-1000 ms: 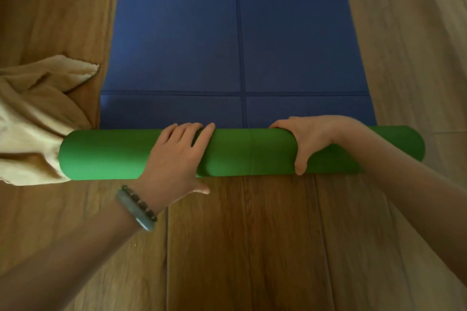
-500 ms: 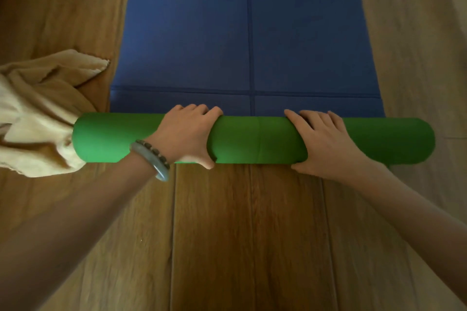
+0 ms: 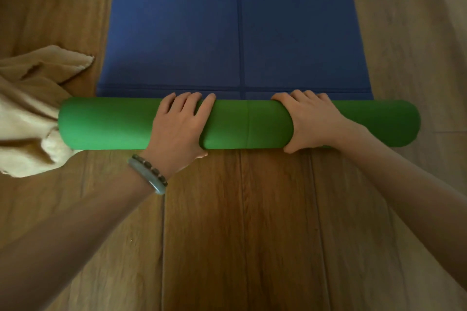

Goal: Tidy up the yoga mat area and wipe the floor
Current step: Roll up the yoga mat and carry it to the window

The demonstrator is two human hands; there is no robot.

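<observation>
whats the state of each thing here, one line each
yoga mat: partly rolled, blue stretch beyond lies flat
left hand: grips the roll, fingers over its top
right hand: grips the roll, fingers over its top
towel: crumpled on the floor, against the roll's left end
bracelets: worn on left wrist

green roll (image 3: 240,124) rolled farther, blue mat (image 3: 177,33) shorter

Rolled mat (image 3: 113,124) across floor (image 3: 240,222), flat mat (image 3: 177,33) behind it, towel (image 3: 25,108) at its left end
</observation>
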